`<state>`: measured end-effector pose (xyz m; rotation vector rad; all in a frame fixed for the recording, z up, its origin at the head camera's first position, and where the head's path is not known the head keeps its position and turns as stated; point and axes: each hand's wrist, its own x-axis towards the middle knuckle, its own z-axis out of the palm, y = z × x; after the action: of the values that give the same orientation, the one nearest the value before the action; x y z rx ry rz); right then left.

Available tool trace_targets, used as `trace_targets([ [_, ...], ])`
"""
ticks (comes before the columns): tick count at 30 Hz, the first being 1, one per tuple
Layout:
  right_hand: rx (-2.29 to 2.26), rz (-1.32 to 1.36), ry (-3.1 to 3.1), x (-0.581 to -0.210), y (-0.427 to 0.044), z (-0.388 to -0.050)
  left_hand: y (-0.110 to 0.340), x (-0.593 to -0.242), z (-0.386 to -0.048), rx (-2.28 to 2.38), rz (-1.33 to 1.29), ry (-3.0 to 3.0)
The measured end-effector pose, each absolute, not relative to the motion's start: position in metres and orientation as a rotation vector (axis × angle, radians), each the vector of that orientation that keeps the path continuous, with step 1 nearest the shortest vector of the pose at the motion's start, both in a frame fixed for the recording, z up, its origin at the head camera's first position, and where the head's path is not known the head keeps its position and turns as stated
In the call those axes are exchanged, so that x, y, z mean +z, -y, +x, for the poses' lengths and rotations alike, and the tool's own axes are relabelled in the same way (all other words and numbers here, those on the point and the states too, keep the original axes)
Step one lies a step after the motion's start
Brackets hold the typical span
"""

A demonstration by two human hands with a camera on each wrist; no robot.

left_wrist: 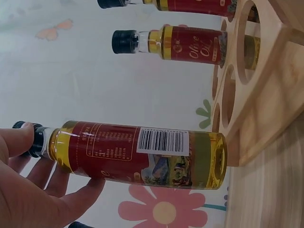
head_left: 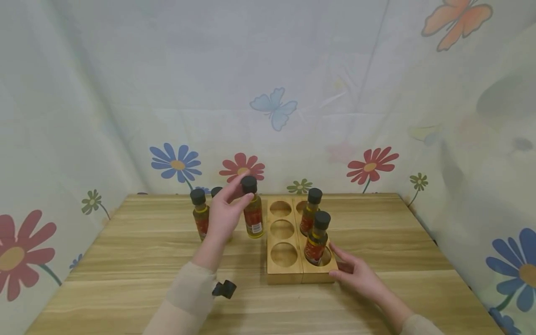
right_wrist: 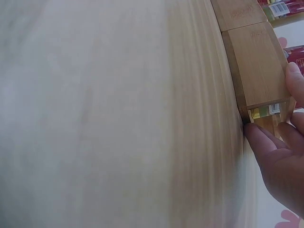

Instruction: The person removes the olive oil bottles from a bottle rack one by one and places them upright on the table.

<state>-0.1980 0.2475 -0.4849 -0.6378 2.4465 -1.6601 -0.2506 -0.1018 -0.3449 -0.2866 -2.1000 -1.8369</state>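
Observation:
My left hand pinches an olive oil bottle by its black cap and neck. The bottle has a red label with a barcode and hangs upright just left of the wooden bottle rack. Two more olive oil bottles, a near one and a farther one, stand in the rack's right row. Three round holes in its left row hold nothing. At the rack's near right corner, my right hand grips the wood, thumb on the front face and fingers round the side.
Left of the rack, a bottle stands on the wooden table; another bottle's cap shows behind the left hand. A small black object appears beside the left sleeve. A flowered cloth backdrop surrounds the table.

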Motion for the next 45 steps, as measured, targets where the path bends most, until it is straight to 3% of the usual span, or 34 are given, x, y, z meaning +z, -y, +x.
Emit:
trace_targets([
  [45,-1.664,-0.629,-2.448,-0.485,-0.248,-0.198,0.161,-0.382,-0.236,-1.792,-0.148,2.149],
])
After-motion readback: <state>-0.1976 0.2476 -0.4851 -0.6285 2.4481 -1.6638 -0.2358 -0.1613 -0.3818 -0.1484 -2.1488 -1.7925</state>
